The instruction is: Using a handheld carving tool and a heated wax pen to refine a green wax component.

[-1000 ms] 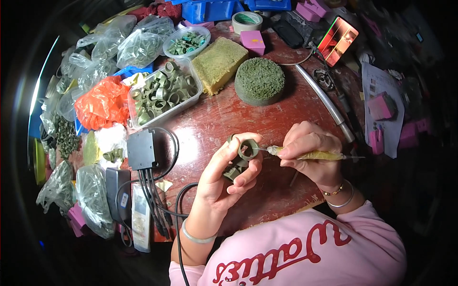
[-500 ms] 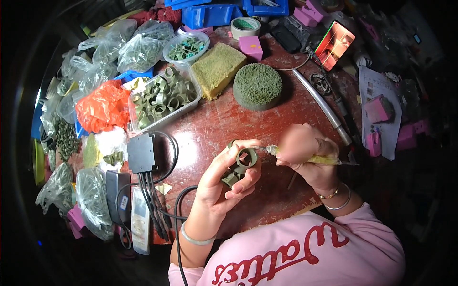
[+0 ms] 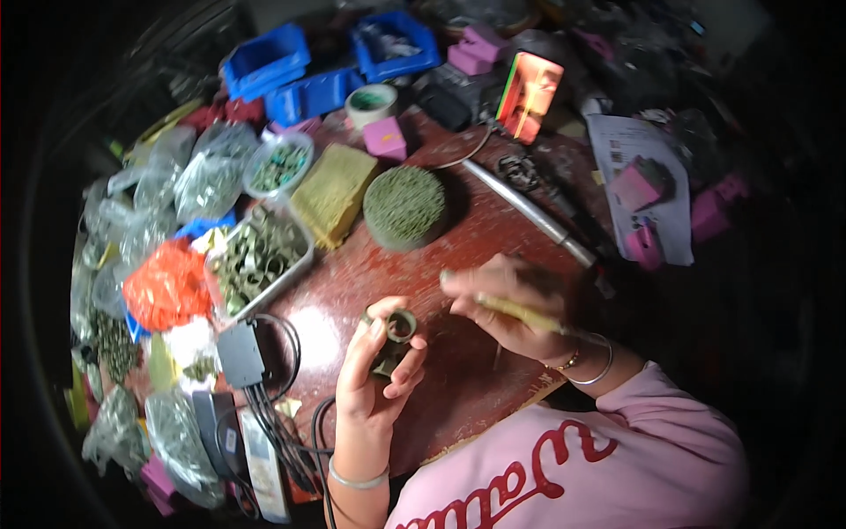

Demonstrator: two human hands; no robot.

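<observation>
My left hand [image 3: 379, 357] is closed around a dark green ring [image 3: 402, 325], its round opening turned up. Another dull green piece is partly hidden under the fingers. To the right, my right hand [image 3: 515, 309] is raised over the table, smeared by motion, with a slim yellow-handled tool [image 3: 529, 313] lying along the palm under the thumb. The tool's tip is too blurred to make out, and the two hands are apart. Beyond my left hand stands a clear plastic tub [image 3: 308, 264] filled with green rings [image 3: 256, 256].
A round green textured block [image 3: 404, 207] and a yellow sponge block [image 3: 334, 196] lie farther back. Right of them are a metal rod [image 3: 529, 214] and a lit phone [image 3: 529, 97]. At left, a black box [image 3: 242, 353] with cables sits near an orange bag [image 3: 169, 284].
My right hand has drawn away from the ring with the yellow tool. My left hand still holds the ring. The whole view has shifted, so the table things sit lower and farther left.
</observation>
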